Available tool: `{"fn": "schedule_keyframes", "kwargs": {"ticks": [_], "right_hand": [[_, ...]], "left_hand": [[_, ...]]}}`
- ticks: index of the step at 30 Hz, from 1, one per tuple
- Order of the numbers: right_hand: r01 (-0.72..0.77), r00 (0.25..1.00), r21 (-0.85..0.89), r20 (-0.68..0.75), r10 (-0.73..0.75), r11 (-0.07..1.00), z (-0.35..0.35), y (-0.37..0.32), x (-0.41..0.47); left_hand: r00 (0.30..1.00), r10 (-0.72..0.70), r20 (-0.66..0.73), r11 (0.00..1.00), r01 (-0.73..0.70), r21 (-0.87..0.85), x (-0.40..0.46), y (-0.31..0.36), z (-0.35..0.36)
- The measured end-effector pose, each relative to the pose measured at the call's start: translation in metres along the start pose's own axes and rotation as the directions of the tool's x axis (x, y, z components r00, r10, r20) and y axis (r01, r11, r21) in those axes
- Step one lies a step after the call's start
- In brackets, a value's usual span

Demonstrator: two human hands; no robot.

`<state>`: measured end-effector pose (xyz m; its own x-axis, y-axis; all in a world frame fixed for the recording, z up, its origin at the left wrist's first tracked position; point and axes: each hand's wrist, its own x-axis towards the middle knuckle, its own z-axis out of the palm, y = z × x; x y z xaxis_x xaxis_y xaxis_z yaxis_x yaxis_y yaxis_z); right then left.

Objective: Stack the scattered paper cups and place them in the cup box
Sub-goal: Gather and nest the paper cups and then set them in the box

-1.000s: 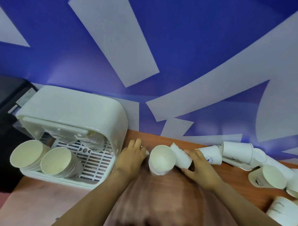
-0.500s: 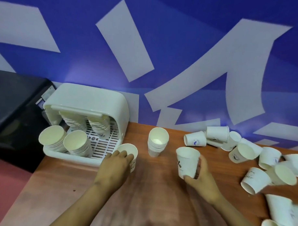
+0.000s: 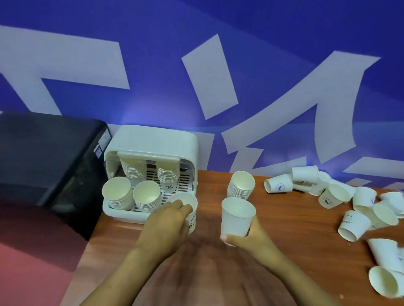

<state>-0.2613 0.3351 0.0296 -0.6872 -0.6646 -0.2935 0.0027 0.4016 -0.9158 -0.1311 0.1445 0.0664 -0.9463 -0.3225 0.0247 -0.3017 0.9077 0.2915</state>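
Observation:
My left hand (image 3: 168, 222) grips a white paper cup (image 3: 187, 204) upright, just in front of the white cup box (image 3: 155, 139). My right hand (image 3: 246, 239) holds another paper cup (image 3: 237, 216) by its base, upright, near the table's middle. A stack of cups (image 3: 240, 185) stands on the table behind it. The box stands open at the table's left end with several cup stacks (image 3: 131, 194) inside on its slatted tray. Scattered cups (image 3: 332, 196) lie tipped over on the right.
The brown wooden table (image 3: 285, 224) runs right from the box. A black appliance (image 3: 43, 156) sits left of the box. A blue and white wall stands right behind the table. More loose cups (image 3: 389, 271) lie near the right edge.
Both hands have drawn back from the cup stack, each lifting a single cup. The left one sits by the box front; the right one has turned upright. The camera has pulled back.

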Motion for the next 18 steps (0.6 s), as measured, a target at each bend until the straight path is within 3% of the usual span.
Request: {"fn": "schedule_keyframes", "kwargs": {"ticks": [4,10,18], "right_hand": [[0.016,0.999,-0.055,-0.036,-0.018,0.998,0.061,-0.031,0.01],[0.023,0.983,0.007,-0.184,-0.022,1.0,0.139,-0.052,0.028],[0.035,0.987,0.047,-0.158,-0.027,0.998,0.185,-0.068,0.053]], "left_hand": [[0.998,0.002,-0.059,0.999,-0.004,-0.033,-0.009,-0.055,-0.034],[0.992,-0.004,-0.127,1.0,0.0,-0.029,-0.025,-0.127,-0.065],[0.977,-0.115,-0.18,0.992,0.121,0.024,-0.024,-0.173,-0.074]]}}
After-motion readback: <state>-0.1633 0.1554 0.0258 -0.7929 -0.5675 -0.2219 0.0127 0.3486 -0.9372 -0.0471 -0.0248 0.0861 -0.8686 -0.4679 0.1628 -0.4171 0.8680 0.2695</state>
